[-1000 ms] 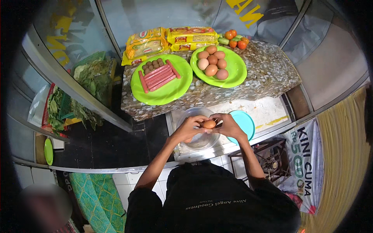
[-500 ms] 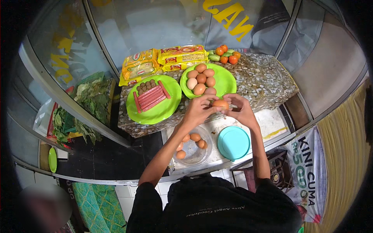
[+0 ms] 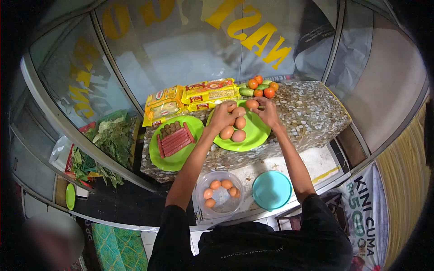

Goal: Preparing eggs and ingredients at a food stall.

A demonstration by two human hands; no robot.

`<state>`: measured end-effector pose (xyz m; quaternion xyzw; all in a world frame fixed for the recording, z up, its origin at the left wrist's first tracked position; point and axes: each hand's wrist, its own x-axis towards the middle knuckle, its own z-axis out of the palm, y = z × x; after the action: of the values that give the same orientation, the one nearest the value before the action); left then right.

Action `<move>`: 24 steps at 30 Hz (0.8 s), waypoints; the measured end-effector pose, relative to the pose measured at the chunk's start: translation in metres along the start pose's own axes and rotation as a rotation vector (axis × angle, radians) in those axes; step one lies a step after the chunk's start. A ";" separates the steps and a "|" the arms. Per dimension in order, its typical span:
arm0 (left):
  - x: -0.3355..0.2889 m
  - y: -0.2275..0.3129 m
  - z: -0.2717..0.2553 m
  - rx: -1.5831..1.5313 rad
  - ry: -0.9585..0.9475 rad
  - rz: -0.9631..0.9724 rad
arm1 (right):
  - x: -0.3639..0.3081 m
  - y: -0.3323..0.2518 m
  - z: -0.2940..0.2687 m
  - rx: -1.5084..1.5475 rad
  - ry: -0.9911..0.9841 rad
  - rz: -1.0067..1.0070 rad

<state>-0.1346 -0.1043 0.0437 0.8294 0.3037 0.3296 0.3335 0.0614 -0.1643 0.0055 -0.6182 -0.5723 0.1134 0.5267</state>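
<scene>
Now the hands are apart, both over the right-hand green plate (image 3: 258, 138) near the middle of the frame. Half a second ago they met on a single egg at that plate's near edge; a second ago they were over the clear tub (image 3: 221, 198).

Right hand (image 3: 270, 114): thumb and fingertips pinching a brown egg (image 3: 252, 104) at the plate's upper right rim. Whether the egg touches the plate, cannot tell. Left hand (image 3: 222, 116): fingers curled over the left side of the egg pile (image 3: 238, 135), tips against an egg at the top; grip partly hidden, cannot tell if it pinches. Pile sits on the plate, mostly between the two hands.

Tub, lower centre, holds several more eggs (image 3: 215, 184), arranged as half a second ago. Turquoise lid (image 3: 272, 190) just right of it, likewise unmoved.

Whole view has tilted: slab (image 3: 307, 110) and plates lie lower in the frame, more window glass (image 3: 194, 49) showing above. Left of centre, a second green plate (image 3: 174, 163) with pink sausages (image 3: 176, 142) and small brown balls (image 3: 171, 128), unchanged. Yellow packets (image 3: 210, 92) behind; tomatoes (image 3: 269, 92) and cucumbers (image 3: 246, 91) upper right of the eggs.
</scene>
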 end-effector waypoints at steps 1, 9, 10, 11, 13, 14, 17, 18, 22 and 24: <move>0.004 -0.014 -0.003 0.043 -0.040 -0.049 | 0.006 0.003 0.010 -0.003 -0.014 -0.036; 0.016 -0.035 0.006 0.151 0.077 0.085 | 0.014 -0.001 0.023 -0.107 -0.093 -0.124; 0.019 -0.033 0.008 0.139 0.044 0.048 | 0.015 0.002 0.022 -0.077 -0.123 -0.095; 0.021 -0.031 0.009 0.127 0.010 0.011 | 0.017 0.006 0.022 -0.075 -0.120 -0.094; 0.023 -0.029 0.009 0.136 -0.003 0.004 | 0.020 0.010 0.024 -0.106 -0.116 -0.153; 0.024 -0.029 0.009 0.142 -0.014 -0.004 | 0.021 0.011 0.025 -0.103 -0.116 -0.154; 0.024 -0.030 0.009 0.133 -0.012 -0.013 | 0.022 0.010 0.028 -0.120 -0.158 -0.169; 0.024 -0.031 0.008 0.134 -0.013 -0.016 | 0.023 0.009 0.028 -0.139 -0.149 -0.216; 0.023 -0.036 0.008 0.110 0.013 0.047 | 0.023 0.010 0.030 -0.151 -0.154 -0.257; 0.023 -0.037 0.008 0.114 0.023 0.061 | 0.024 0.012 0.031 -0.130 -0.164 -0.258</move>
<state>-0.1260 -0.0688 0.0195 0.8520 0.3003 0.3314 0.2720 0.0531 -0.1262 -0.0055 -0.5611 -0.6941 0.0575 0.4473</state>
